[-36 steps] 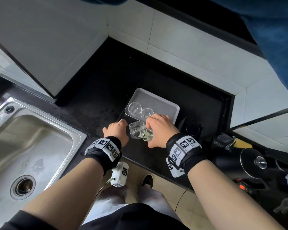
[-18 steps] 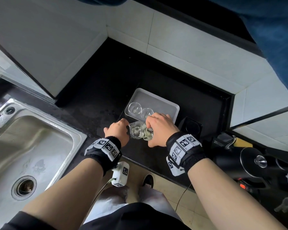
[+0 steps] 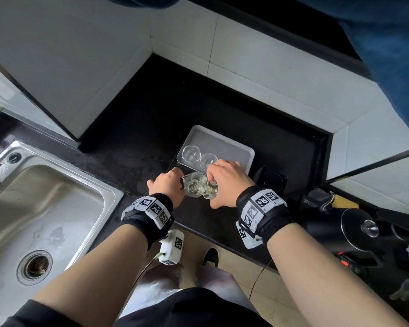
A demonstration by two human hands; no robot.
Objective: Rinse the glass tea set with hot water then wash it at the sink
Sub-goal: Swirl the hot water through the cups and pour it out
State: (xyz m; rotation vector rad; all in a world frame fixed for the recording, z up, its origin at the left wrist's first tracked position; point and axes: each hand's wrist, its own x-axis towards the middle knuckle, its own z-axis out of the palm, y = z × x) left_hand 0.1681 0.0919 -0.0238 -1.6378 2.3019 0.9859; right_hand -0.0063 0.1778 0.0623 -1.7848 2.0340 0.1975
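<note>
A grey tray [image 3: 232, 145] lies on the black counter and holds two small glass cups [image 3: 191, 154], [image 3: 207, 159] at its near left. Just in front of the tray my left hand [image 3: 168, 185] grips a glass pitcher [image 3: 191, 187] by its left side. My right hand [image 3: 227, 182] is closed on a second glass vessel [image 3: 209, 191], tilted against the pitcher's rim, with pale liquid inside. My fingers hide most of that vessel.
A steel sink [image 3: 33, 208] with a round drain [image 3: 34, 266] lies to the left. A black square base [image 3: 270, 182] sits right of the tray. A black kettle with a glass-knobbed lid [image 3: 364, 230] stands at the right. White tiled walls close the corner.
My left hand has moved right and closed on the pitcher. The right hand keeps its vessel tilted against it in about the same place.
</note>
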